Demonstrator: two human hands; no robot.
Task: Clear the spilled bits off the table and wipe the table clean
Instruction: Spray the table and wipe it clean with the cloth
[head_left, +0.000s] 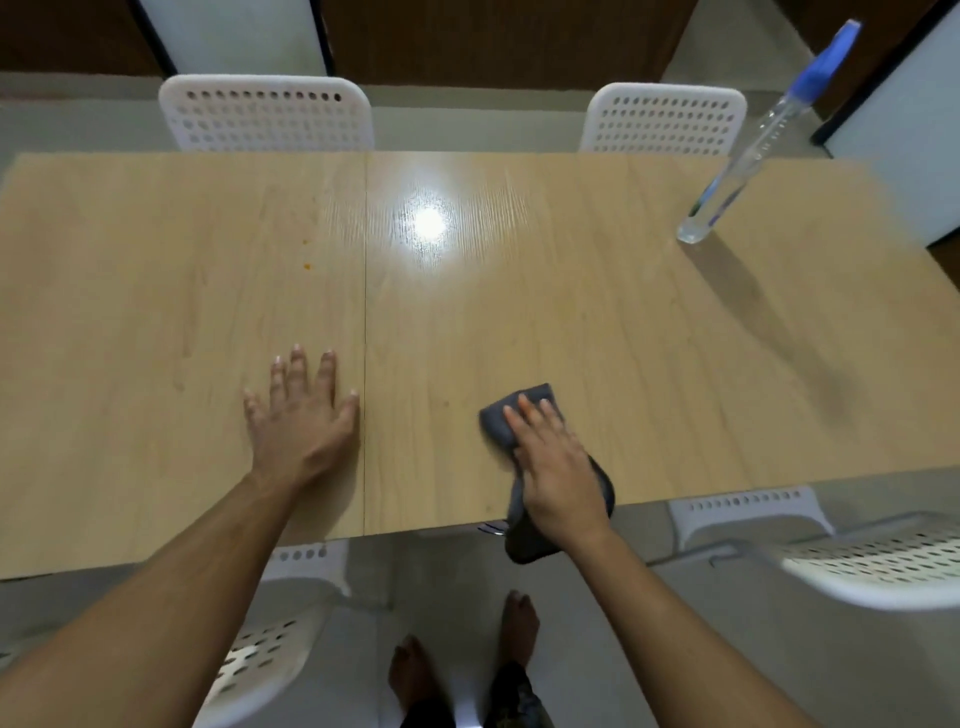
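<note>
A light wooden table (649, 332) fills the view. My right hand (558, 467) presses flat on a dark grey cloth (496, 421) near the table's front edge, fingers straight; part of the cloth hangs over the edge. My left hand (301, 415) rests flat on the tabletop, fingers spread, left of the table's centre seam. A small orange bit (307, 266) lies on the left half, with a fainter orange speck (305, 241) just beyond it.
A clear spray bottle with a blue head (748, 156) stands at the far right of the table. Two white perforated chairs (267, 111) (665, 119) stand at the far side. More white chairs (872, 561) sit near me, by my bare feet.
</note>
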